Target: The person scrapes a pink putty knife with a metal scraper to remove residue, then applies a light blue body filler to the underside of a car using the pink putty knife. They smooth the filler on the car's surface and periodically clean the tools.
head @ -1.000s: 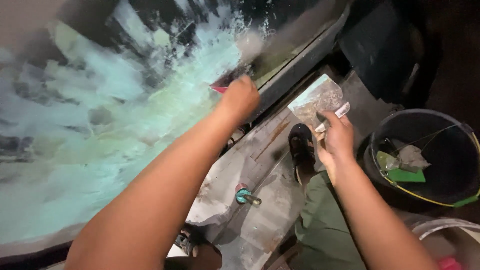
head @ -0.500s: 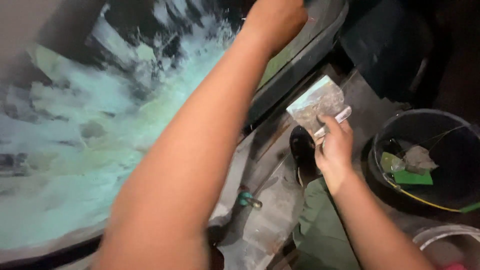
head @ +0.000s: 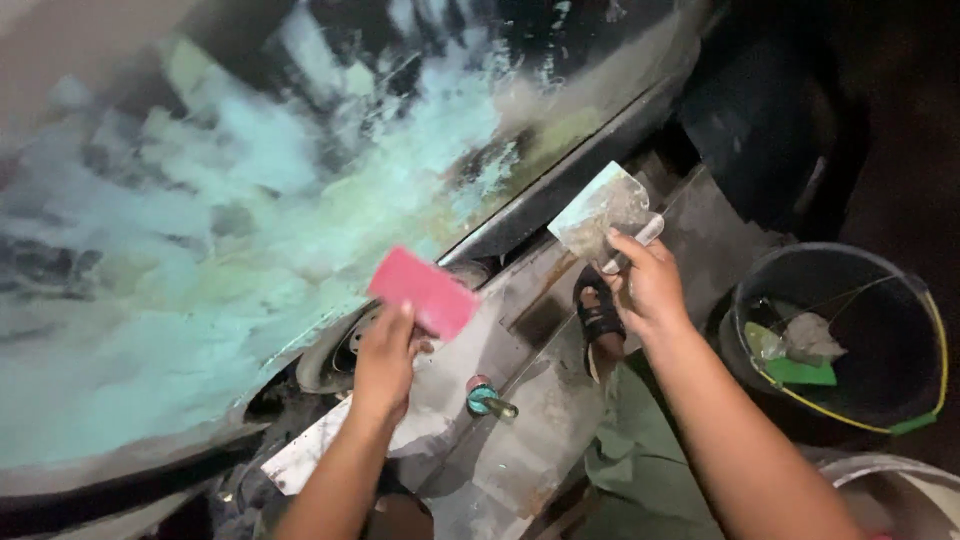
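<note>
The left hand [head: 385, 360] gripped a red spreader [head: 423, 292] just off the car panel [head: 200, 250]. The right hand [head: 650, 290] held a putty-smeared metal scraper [head: 600, 210]. Pale filler covered much of the panel unevenly; dark patches showed near the top.

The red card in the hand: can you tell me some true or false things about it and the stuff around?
1. The left hand holds a red card. True.
2. The right hand is empty. False: it holds a putty-smeared metal scraper.
3. The black bucket sits to the person's right. True.
4. The car panel is clean and shiny. False: it is smeared with pale filler.
5. The red card is pressed against the panel. False: it is held off it.
</note>
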